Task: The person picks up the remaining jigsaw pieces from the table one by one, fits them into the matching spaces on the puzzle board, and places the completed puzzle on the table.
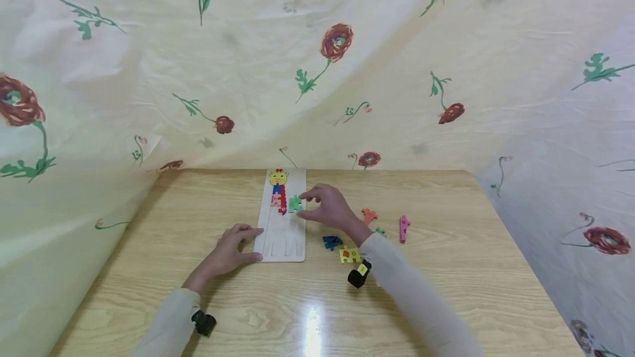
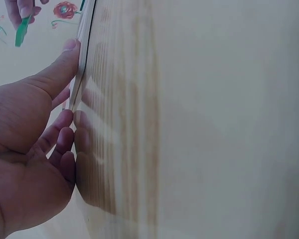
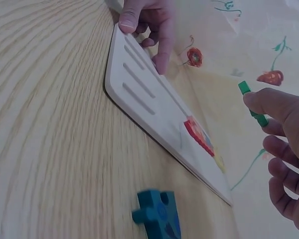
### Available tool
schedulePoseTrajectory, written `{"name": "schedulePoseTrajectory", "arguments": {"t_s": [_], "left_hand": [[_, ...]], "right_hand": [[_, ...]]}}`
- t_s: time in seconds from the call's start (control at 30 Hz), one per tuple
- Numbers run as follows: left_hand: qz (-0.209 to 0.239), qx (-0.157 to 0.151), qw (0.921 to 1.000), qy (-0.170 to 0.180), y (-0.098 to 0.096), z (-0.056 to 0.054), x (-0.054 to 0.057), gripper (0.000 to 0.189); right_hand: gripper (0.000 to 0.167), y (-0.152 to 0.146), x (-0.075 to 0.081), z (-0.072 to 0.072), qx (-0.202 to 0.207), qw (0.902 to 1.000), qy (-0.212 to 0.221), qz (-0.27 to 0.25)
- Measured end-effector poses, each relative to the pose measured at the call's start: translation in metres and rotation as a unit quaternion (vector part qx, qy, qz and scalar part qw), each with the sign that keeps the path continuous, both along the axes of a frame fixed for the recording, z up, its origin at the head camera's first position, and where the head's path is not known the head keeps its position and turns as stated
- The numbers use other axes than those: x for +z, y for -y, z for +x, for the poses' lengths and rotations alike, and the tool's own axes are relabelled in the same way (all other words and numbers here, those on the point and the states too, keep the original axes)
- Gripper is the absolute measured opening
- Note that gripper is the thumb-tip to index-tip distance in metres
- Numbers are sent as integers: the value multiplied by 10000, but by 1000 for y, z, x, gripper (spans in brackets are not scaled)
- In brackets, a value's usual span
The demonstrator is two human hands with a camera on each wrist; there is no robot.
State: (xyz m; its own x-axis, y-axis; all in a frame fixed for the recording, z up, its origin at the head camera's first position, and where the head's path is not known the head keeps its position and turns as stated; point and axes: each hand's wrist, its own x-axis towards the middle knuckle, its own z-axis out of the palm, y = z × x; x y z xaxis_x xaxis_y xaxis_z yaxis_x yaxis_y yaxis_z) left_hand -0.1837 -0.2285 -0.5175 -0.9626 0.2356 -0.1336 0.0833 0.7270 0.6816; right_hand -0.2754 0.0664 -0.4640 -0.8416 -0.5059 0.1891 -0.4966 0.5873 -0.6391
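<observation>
In the head view, my right hand point(image 1: 329, 208) pinches a green puzzle piece point(image 1: 295, 204) between thumb and fingers, over the right side of a white puzzle board point(image 1: 285, 236). The right wrist view has that green piece point(image 3: 252, 103) edge-on, raised above the board. My left hand point(image 1: 230, 249) touches the board's left edge near its lower corner, thumb and forefinger spread apart. Fitted in the board's upper part are a yellow animal-head piece point(image 1: 278, 178), a blue piece point(image 1: 276, 188), a pinkish piece point(image 1: 275, 200) and a red strip point(image 1: 283, 200). Grooves mark the board's lower part.
Right of the board lie loose pieces: a dark blue one point(image 1: 332, 242), a yellow one point(image 1: 349, 255), a coral one point(image 1: 369, 215), a small green one point(image 1: 380, 231) and a pink one point(image 1: 404, 228). Flowered cloth point(image 1: 268, 70) hangs behind the wooden table point(image 1: 248, 313).
</observation>
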Motion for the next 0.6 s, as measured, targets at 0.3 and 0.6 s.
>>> {"name": "schedulePoseTrajectory", "arguments": {"t_s": [0.3, 0.6], "left_hand": [[95, -95, 9999, -78, 1, -1, -1, 63], [105, -138, 9997, -180, 2, -1, 0, 63]], "right_hand": [[41, 24, -9, -7, -33, 9998, 113, 143], [41, 41, -20, -17, -31, 9995, 235, 213]]}}
